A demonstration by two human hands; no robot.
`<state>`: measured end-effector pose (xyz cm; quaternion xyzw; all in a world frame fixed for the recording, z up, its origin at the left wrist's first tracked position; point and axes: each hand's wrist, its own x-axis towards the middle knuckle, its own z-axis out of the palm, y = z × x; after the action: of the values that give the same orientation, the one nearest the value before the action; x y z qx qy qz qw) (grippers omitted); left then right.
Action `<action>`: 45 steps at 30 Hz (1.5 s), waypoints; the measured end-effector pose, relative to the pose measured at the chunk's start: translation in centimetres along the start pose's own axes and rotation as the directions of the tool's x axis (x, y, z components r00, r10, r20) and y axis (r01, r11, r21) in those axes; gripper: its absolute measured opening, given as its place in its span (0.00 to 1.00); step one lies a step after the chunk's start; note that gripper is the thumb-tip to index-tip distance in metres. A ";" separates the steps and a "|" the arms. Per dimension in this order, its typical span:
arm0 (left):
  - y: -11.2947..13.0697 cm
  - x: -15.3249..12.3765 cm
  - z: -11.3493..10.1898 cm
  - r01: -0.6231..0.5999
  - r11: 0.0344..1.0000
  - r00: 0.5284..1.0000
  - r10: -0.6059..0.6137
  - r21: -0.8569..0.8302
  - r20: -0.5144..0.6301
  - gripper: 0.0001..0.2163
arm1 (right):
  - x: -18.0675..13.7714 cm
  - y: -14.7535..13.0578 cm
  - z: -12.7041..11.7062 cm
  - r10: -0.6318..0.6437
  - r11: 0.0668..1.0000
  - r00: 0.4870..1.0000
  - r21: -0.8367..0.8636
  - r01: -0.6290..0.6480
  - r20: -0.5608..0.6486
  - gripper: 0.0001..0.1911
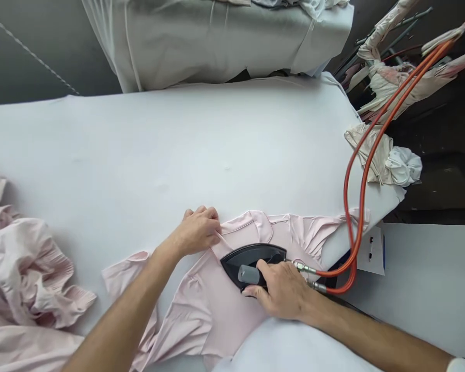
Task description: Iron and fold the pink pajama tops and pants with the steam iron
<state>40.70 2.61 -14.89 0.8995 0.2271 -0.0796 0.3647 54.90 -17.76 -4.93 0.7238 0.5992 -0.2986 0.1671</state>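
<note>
the right hand (282,292) grips the iron (253,261), which sits on the pink shirt (217,305) at the near edge of the table (217,144). the left hand (199,230) pinches its shoulder flat. the middle looks smooth, while the left sleeve and right end look creased.

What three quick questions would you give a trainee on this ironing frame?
1. True or false: the right hand grips the handle of the iron.
2. Where does the left hand rest? A) on the pink garment, beside its collar; B) on top of the iron; C) on a white rag bundle.
3. What colour are the two hoses joined to the rear of the iron?

Key: 1 true; 2 A; 3 orange.
</note>
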 end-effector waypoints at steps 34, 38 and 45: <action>8.0 3.2 3.1 0.511 0.852 0.840 -0.522 -0.110 -0.145 0.06 | 13.4 9.0 -6.9 -0.527 0.850 0.826 -0.103 0.517 -0.201 0.21; 7.1 2.9 3.7 0.380 0.918 0.904 -0.395 -0.117 -0.164 0.03 | 15.7 7.7 -4.4 -0.535 0.842 0.844 -0.107 0.529 -0.038 0.05; 6.2 2.1 4.5 0.263 0.947 0.924 -0.303 -0.186 -0.234 0.04 | 14.9 8.5 -5.6 -0.589 0.795 0.807 -0.151 0.588 0.042 0.10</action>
<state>45.60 -3.67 -14.94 0.8296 0.4060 0.0044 0.3833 65.94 -4.91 -11.09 0.4877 0.8164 -0.2851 0.1201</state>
